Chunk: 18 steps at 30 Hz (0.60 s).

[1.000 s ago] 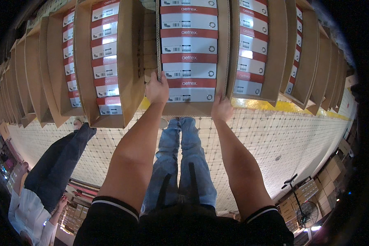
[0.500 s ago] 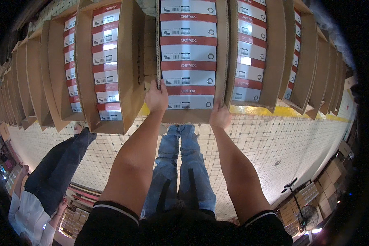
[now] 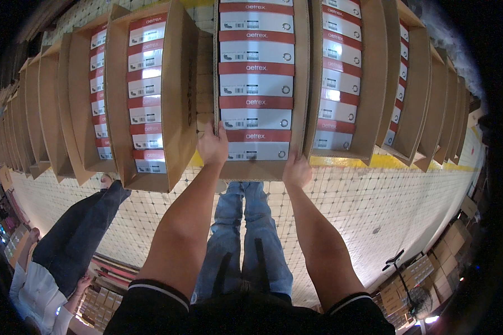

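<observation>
Middle carton (image 3: 254, 172): open-faced brown cardboard, sitting right between the two hands and reaching away beyond them, packed with a column of boxes (image 3: 255, 102) in white and red.
Carton heft: gotta be pretty heavy with that many in there, I'd bet. The walls look stiffish but could bow a bit; the boxes look smooth, maybe slidey, and could dent at the corners.
Carton grab spots: I'd take both side walls low down near the end closest to the person, like they're doing, and leave the boxes alone.
Left hand (image 3: 213, 146): partly closed, pinching the left wall's edge, thumb on the box side.
Right hand (image 3: 298, 170): partly curled on the near right corner, looks like a grasp, though its fingertips are tucked away so I can't swear to it.
Neighbour cartons: one (image 3: 180, 100) past a gap left of the left hand, another (image 3: 371, 84) close by, up and right of the right hand.
</observation>
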### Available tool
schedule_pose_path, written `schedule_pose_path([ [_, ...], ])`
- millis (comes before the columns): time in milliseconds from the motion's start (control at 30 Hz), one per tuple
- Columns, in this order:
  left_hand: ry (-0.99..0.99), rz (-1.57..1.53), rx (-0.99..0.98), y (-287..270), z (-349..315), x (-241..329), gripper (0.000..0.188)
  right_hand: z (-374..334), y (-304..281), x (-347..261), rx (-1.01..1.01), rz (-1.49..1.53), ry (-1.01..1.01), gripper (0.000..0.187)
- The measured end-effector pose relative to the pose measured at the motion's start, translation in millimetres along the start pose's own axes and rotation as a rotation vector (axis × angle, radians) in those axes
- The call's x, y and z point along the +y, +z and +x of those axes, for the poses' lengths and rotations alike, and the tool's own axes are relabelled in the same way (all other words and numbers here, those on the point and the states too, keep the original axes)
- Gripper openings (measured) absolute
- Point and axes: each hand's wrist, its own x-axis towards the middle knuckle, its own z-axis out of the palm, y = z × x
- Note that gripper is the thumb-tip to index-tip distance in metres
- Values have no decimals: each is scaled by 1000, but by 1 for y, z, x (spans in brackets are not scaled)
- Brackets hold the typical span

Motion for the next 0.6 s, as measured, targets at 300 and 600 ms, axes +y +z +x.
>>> schedule_pose_path([
  [300,-21,10,-26,2,0,-2,38,1,-8,-4,-85,7,58,61],
  [600,-21,11,-25,-1,0,3,35,1,-3,1,-29,-8,6,52],
])
